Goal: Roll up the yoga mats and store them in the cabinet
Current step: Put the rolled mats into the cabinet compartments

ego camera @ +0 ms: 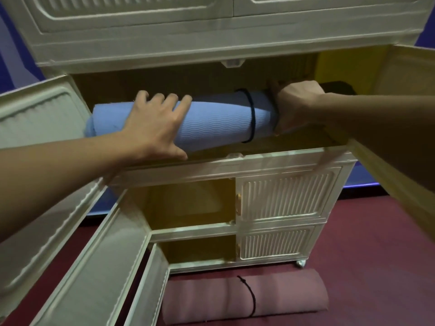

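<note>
Two rolled mats in view, one in our hands, one on the floor. At far left, the open cabinet door point(40, 118) swings out toward us. Our left hand point(156, 124) lies on the blue yoga mat point(211, 121), fingers spread wide over the top, thumb under the front near the shelf's front edge. The mat lies lengthwise in the open middle compartment of the cream cabinet point(164, 50), its left end at the compartment's left side, and partly overhangs the front edge. A black elastic band point(252, 116) circles the roll toward its right end. Our right hand point(296, 102) grips that right end, fingers curled around it. Behind this hand, a dark object point(339, 88) sits deep in the right rear corner; we cannot tell what it is. Below, two lower left doors stand open, the right ones closed. A pink rolled mat point(247, 300), tied with a black cord, lies on the dark red floor point(376, 255) against the cabinet's base.
</note>
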Demonstrator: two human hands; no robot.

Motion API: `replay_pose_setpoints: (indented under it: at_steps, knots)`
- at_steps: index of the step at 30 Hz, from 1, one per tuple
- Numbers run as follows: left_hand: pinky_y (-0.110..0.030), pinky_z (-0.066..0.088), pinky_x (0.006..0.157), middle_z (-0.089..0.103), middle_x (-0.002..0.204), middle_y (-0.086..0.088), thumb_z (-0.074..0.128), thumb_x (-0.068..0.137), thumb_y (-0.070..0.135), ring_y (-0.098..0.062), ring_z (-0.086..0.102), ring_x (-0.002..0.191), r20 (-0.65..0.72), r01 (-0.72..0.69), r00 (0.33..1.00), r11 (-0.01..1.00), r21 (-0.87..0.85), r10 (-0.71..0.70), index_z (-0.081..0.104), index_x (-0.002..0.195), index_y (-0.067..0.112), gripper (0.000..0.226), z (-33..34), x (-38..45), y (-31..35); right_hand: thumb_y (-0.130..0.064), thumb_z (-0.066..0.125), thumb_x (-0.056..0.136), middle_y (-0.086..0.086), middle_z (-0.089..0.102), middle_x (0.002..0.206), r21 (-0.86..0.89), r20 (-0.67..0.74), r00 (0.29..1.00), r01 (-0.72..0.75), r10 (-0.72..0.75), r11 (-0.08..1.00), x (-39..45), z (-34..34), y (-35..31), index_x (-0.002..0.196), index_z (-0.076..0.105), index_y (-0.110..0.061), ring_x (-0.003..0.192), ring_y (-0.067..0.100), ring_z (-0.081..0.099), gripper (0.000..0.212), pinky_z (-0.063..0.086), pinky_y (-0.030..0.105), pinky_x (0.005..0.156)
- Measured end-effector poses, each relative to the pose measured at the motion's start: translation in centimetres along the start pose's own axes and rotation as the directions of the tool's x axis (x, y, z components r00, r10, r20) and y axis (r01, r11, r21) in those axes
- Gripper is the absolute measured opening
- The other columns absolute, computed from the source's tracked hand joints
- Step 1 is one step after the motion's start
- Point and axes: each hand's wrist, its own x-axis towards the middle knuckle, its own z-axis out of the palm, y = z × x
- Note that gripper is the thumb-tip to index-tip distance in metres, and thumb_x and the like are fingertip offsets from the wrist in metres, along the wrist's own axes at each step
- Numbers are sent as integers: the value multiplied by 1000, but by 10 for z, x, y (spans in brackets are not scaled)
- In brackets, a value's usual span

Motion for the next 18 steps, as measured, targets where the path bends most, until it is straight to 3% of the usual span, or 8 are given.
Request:
replay_pose_setpoints:
  at_steps: [3, 7, 11, 15, 18]
  knots:
    - [-53, 39, 98, 51, 139, -16, 76, 59, 81, -38, 53, 119, 23, 13, 1000, 1000, -1, -13, 23, 153, 14, 127, 5, 1, 7, -69, 86, 54, 10, 63, 121, 18, -18, 1000, 2, -2, 1000, 11, 14, 2, 154, 18, -24, 103, 36, 64, 130, 52, 39, 72]
    - [-51, 38, 101, 50, 139, -12, 78, 58, 80, -34, 52, 123, 88, 62, 995, 995, -76, -55, 25, 152, 18, 124, 3, 6, 20, -77, 80, 54, 4, 38, 156, 94, 86, 996, -25, 17, 995, 23, 26, 7, 155, -4, -41, 137, 36, 46, 136, 49, 47, 100]
    - [-51, 36, 103, 51, 142, -9, 75, 63, 77, -32, 52, 124, 132, 62, 990, 990, -124, -46, 28, 153, 19, 117, 8, 4, 20, -69, 84, 62, 6, 39, 158, 180, 122, 992, -41, 19, 983, 20, 40, 9, 157, 3, -44, 137, 39, 46, 127, 47, 49, 102]
    - [-55, 33, 108, 49, 142, -11, 71, 71, 76, -32, 49, 127, 170, 68, 984, 991, -114, -48, 27, 152, 17, 109, 8, 7, 22, -61, 82, 74, 1, 16, 167, 241, 115, 993, -51, 24, 969, 23, 50, 8, 160, -2, -38, 151, 35, 24, 122, 34, 59, 116]
    - [-61, 30, 110, 41, 147, -12, 63, 81, 74, -33, 41, 134, 147, 57, 988, 997, -54, -48, 28, 151, 18, 97, 11, 7, 26, -39, 73, 89, 5, 8, 169, 349, 177, 973, -202, 147, 915, 33, 61, 8, 162, 0, -30, 154, 37, 14, 103, 22, 65, 119]
